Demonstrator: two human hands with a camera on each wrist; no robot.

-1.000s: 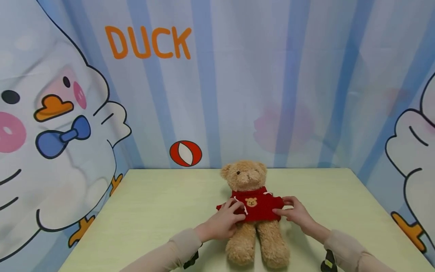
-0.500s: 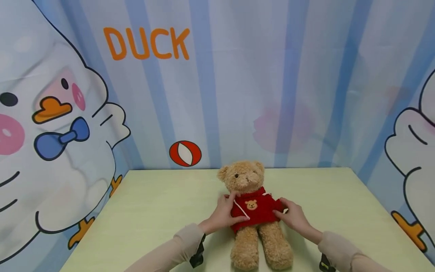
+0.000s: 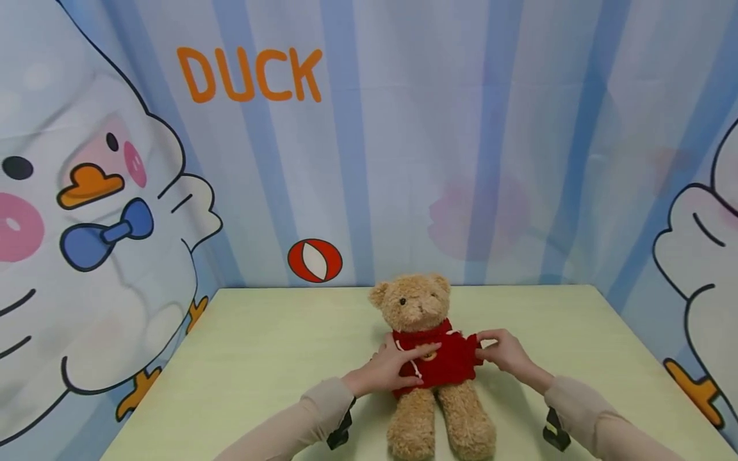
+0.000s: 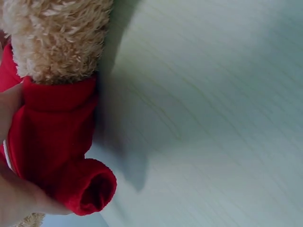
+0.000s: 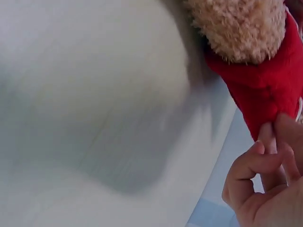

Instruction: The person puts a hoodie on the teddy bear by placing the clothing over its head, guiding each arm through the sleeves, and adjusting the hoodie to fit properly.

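A tan plush teddy bear [image 3: 416, 304] in a red sweater [image 3: 455, 368] leans back on the table, legs towards me. White cords hang down the sweater's front. My left hand [image 3: 386, 370] holds the bear's left-hand side in the head view, one finger stretched over the chest patch and the thumb low on the sweater. In the left wrist view the sleeve [image 4: 75, 179] juts past my fingers, its cuff hollow and dark inside. On the other side my right hand [image 3: 507, 355] pinches the end of the opposite sleeve. Fingertips and thumb meet on the red cloth [image 5: 272, 99] in the right wrist view.
The pale green table [image 3: 288, 333] reaches back to a blue striped curtain [image 3: 392, 141] with printed ducks and a ball. Black wrist straps [image 3: 340, 432] show under both cuffs. The bear's fuzzy legs [image 3: 412, 422] lie towards the near side.
My left hand has shifted from the sweater's shoulder to its side, a finger now across the chest patch. My right hand has moved slightly outward to the sleeve end. The bear's head has straightened slightly.
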